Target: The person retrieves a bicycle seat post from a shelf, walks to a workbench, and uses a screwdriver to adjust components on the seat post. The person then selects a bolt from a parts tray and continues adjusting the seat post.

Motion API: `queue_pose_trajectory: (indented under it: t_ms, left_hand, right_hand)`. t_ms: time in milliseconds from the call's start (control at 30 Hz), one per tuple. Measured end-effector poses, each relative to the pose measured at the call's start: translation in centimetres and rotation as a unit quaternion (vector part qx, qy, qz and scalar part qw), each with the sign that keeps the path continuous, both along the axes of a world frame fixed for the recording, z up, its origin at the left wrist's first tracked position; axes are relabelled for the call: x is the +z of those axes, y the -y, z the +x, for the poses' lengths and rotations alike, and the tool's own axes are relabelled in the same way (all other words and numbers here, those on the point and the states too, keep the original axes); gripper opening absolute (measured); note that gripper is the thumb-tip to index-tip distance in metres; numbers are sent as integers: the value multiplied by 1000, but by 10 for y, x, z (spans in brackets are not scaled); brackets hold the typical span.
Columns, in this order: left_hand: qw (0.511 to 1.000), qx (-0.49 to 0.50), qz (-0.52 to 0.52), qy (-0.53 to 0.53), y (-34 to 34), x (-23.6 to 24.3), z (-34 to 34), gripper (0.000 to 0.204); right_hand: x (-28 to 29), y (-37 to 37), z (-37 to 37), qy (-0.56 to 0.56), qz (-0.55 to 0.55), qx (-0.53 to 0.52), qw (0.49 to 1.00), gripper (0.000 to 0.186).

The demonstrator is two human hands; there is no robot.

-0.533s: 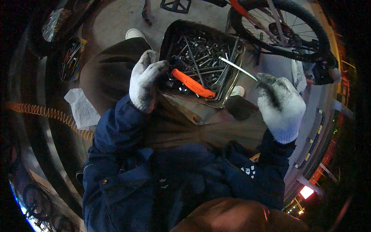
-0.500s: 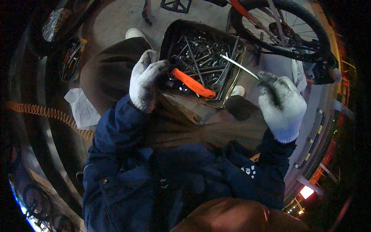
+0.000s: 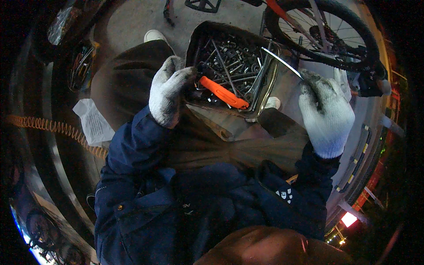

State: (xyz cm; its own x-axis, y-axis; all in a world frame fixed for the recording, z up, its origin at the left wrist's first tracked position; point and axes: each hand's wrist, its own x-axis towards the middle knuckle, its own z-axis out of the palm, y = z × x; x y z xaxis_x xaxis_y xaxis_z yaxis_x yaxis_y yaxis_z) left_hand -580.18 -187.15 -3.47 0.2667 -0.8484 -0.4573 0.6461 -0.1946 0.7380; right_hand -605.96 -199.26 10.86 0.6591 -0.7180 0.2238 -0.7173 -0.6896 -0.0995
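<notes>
My left hand (image 3: 167, 93), in a white knit glove with dark-stained fingertips, is at the left side of a dark open tray (image 3: 274, 78) of metal parts. Its fingers are curled in next to the upper end of an orange handle-like piece (image 3: 223, 92) lying over the tray's near part; what they grip there is hidden. My right hand (image 3: 326, 110), gloved and blackened along the fingers, is closed on a thin, bright metal rod (image 3: 282, 61). The rod slants up and left, its free tip over the tray's right rim.
Loose bolts, nuts and long rods (image 3: 236, 62) fill the tray. A bicycle wheel (image 3: 367, 31) stands at the far right, a black pedal (image 3: 203, 4) lies on the floor beyond. To the left are a tool holder (image 3: 81, 64), white paper (image 3: 93, 123) and a coiled orange hose (image 3: 48, 126).
The rod in my right hand has swung upward, its tip moving from over the tray's contents to the right rim. My left hand stays nearly where it was beside the tray.
</notes>
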Motion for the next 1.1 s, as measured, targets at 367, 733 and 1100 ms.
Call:
queue_pose_trajectory:
  t_ms: [367, 733, 1100]
  left_hand:
    - [1000, -20, 0, 2, 0, -3, 3, 14]
    - [1000, -11, 4, -15, 0, -2, 3, 14]
    - [1000, -8, -1, -26, 0, -4, -1, 18]
  right_hand:
    - [-24, 13, 35, 30, -7, 117, 993, 21]
    - [-9, 11, 32, -36, 162, 136, 977, 32]
    - [10, -4, 25, -33, 135, 112, 984, 29]
